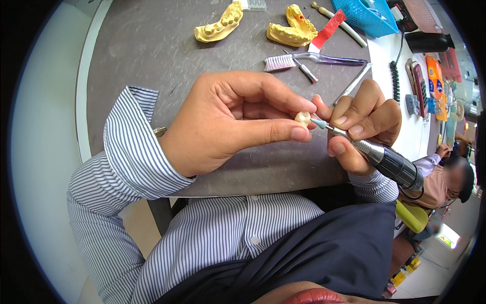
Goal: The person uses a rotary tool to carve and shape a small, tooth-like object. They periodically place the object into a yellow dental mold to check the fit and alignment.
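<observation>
Between the thumb and fingertips of my left hand (228,119) is a small cream-coloured dental crown (302,119). My right hand (364,121) grips a black and silver rotary handpiece (390,161) like a pen. A pale blue-grey pointed polishing tip (318,122) sits in its chuck, right up against the crown; whether the two touch I cannot tell. Beyond my hands lie a toothbrush (316,59) with a purple handle and a short metal instrument (307,71).
Two yellow dental casts (220,25) (292,28) stand at the far side of the grey mat (152,55). A red strip (329,29) lies by a white-handled tool (344,23). At far right are a blue basket (372,17), a black coiled cord (395,81) and another person (440,182).
</observation>
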A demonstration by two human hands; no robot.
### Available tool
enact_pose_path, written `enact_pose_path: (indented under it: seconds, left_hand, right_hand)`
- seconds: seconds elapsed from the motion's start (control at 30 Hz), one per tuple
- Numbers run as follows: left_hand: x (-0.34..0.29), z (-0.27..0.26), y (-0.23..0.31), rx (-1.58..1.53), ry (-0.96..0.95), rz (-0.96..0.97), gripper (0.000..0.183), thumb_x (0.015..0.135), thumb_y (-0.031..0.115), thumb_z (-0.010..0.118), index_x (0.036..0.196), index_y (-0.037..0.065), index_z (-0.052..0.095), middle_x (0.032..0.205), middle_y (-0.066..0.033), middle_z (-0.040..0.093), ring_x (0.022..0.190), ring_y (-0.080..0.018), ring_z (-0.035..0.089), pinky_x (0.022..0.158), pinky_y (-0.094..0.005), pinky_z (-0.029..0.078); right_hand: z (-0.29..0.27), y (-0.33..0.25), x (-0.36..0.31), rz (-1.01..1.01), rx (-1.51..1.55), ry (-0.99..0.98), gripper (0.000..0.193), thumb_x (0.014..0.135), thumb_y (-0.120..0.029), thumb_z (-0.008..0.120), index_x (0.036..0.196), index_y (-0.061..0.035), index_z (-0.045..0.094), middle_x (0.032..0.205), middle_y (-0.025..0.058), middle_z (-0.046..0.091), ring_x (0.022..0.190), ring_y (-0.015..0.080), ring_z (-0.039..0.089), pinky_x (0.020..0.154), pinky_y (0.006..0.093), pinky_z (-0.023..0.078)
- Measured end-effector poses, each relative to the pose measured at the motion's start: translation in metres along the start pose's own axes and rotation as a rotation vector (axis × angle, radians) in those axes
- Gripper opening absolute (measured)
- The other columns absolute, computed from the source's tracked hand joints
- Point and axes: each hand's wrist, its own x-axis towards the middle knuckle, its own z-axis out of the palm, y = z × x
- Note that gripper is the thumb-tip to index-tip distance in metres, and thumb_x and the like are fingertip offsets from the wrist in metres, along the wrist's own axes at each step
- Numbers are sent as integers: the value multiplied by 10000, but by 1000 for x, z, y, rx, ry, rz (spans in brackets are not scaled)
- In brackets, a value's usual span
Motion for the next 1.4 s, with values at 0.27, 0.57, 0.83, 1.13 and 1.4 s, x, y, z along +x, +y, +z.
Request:
enact_pose_path:
  seconds: [0.27, 0.57, 0.83, 1.13, 1.4]
  left_hand:
    - [-1, -1, -3, -2, -11, 21, 216, 746, -90, 556, 952, -31, 529, 928, -151, 581, 878, -209, 592, 789, -302, 501]
    - [-1, -3, -4, -3, -27, 19, 213, 755, -81, 548, 961, -30, 525, 951, -150, 572, 894, -217, 586, 791, -311, 503]
    - [-2, 0, -3, -5, -35, 19, 211, 765, -70, 541, 972, -34, 521, 976, -152, 560, 911, -231, 579, 791, -322, 504]
    - [-3, 4, 8, -25, -17, 1, 216, 765, -68, 544, 977, -36, 521, 949, -151, 571, 883, -229, 590, 786, -323, 506]
    - [-3, 5, 8, -17, -10, -7, 207, 770, -58, 541, 975, -38, 521, 952, -159, 572, 902, -244, 585, 786, -325, 507]
  right_hand:
    - [0, -2, 1, 13, -36, -16, 270, 672, 14, 649, 780, -70, 416, 790, 79, 448, 685, 129, 549, 883, 392, 435]
    - [0, -1, 0, 15, -39, -22, 272, 672, 27, 637, 783, -68, 408, 794, 82, 447, 691, 132, 552, 894, 396, 425]
    - [0, -2, 0, 5, -13, -8, 268, 675, 28, 635, 784, -63, 407, 793, 82, 450, 684, 132, 560, 896, 392, 424]
    - [0, -9, 6, 20, -39, -7, 274, 673, 6, 653, 777, -66, 410, 782, 76, 453, 678, 132, 556, 884, 378, 435]
    - [2, -7, 6, 13, -18, 21, 268, 676, 6, 646, 784, -66, 411, 778, 74, 450, 654, 118, 541, 886, 381, 433]
